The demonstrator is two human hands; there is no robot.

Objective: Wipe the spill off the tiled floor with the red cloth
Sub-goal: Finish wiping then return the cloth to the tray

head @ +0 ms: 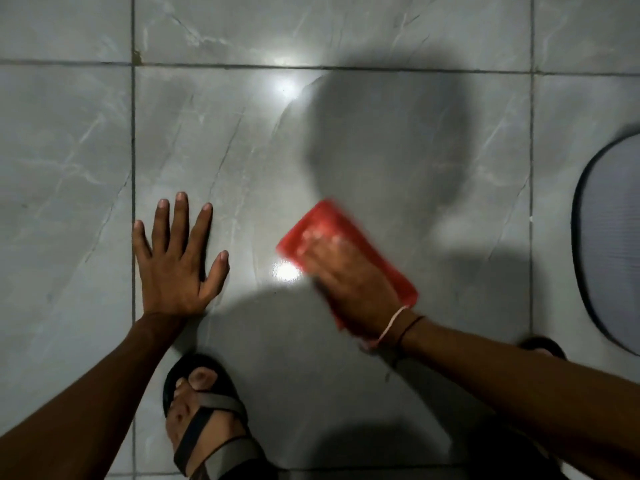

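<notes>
Right hand (349, 285) flat on the red cloth (346, 261), palm pressing it down onto the tiled floor (242, 140), grip spread over the fabric rather than pinching it, and the whole lot is blurred, so that's a stroke in mid-swing. Left hand (180, 258) planted well apart to the left, fingers splayed wide, holding nothing, bracing the crouch. The cloth sits on the big centre tile, just beside a bright wet-looking glint (287, 271) at its near-left edge, which I'd judge to be the spill or what's left of it, though glare and shadow make the true extent hard to read.

Here's where it could slip. The cloth is only pinned by palm pressure, so a fast pass could let it bunch or slide out from under the hand. That shine lies at the cloth's edge, so the stroke may push liquid sideways instead of soaking it up. Streaks toward the left hand would put a wet film under the bracing palm, and a sandalled foot (204, 420) stands close below. A dark-rimmed mat (609, 244) lies off to the right, and a wide sweep could carry moisture that way
</notes>
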